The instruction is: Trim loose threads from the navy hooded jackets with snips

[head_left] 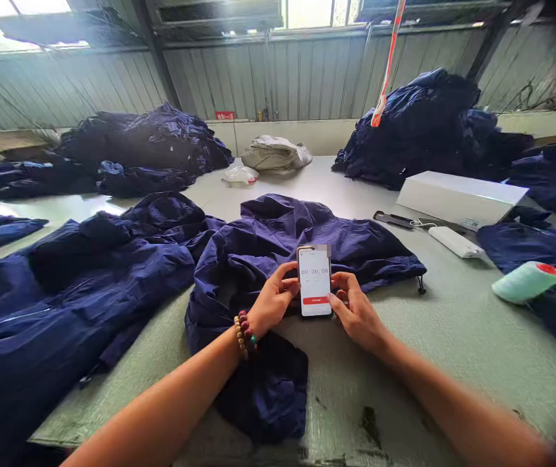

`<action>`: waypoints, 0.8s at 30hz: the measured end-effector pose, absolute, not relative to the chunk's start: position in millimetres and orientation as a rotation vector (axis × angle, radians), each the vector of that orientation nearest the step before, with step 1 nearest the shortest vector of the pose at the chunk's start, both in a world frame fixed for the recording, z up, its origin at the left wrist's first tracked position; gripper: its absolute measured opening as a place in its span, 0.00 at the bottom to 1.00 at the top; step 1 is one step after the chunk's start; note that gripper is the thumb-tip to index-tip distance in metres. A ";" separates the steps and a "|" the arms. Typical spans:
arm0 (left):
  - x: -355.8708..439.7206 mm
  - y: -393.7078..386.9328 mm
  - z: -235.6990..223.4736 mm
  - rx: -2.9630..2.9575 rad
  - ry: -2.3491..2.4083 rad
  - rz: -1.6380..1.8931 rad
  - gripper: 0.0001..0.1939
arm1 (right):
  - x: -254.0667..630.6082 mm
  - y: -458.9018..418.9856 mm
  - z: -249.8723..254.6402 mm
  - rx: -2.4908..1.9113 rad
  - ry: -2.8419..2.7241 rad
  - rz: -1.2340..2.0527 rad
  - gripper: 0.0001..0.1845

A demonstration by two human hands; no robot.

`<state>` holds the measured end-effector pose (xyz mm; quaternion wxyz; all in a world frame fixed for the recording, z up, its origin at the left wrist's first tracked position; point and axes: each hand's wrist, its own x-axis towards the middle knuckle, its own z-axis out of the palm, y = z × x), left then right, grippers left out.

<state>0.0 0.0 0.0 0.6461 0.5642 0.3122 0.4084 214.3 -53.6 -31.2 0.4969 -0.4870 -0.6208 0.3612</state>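
Both hands are closed on the phone [314, 295], one at each side; the left hand [272, 301] has its fingers along the left edge, and the right hand [358, 314] grips the right edge, its thumb at the end of the red bar low on the lit screen, where a row of zeros shows above. The phone stands tilted up over the near side of a crumpled navy garment [278, 237]; I can't tell from here whether it touches the cloth. Bead bracelets [243, 334] ring the left wrist, just below and left of the phone; one end of that garment hangs toward the near edge of the table [379, 383], and a cord end with a toggle [421, 284] pokes out right of the phone.

Well to the phone's left, more navy cloth [63, 292] lies spread in folds; to its right and beyond are a black strap [394, 219], a white power bank [455, 242] with a cable and a long white box [460, 196]; farther right, a pale green thread cone [525, 283] lies on its side. Straight beyond the phone sit a whitish sack [276, 155] and a small plastic bag [239, 174]; big dark heaps [151, 139] of navy cloth rise on both sides of them.
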 end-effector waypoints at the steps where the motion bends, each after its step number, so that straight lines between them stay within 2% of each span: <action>1: 0.0 -0.1 -0.2 1.286 0.716 0.926 0.32 | 215.2 -54.0 -31.4 -1.181 -1.502 0.876 0.18; 12: -2.0 -1.9 1.8 1.285 0.768 0.934 0.32 | 214.3 -57.7 -26.3 -1.230 -1.539 0.801 0.19; 14: -1.8 -3.6 3.1 1.267 0.763 0.932 0.32 | 212.1 -59.4 -24.5 -1.276 -1.568 0.742 0.25; 17: -0.2 -6.7 5.7 1.234 0.751 0.920 0.32 | 207.4 -61.6 -20.7 -1.308 -1.627 0.664 0.43; 19: 0.9 -8.0 7.3 1.221 0.736 0.917 0.32 | 204.3 -61.7 -18.3 -1.312 -1.647 0.655 0.52; 21: 1.4 -8.0 8.4 1.221 0.723 0.916 0.32 | 202.3 -60.8 -16.9 -1.311 -1.637 0.664 0.54; 24: 1.2 -6.7 8.7 1.227 0.720 0.931 0.33 | 201.7 -59.7 -16.5 -1.268 -1.580 0.690 0.50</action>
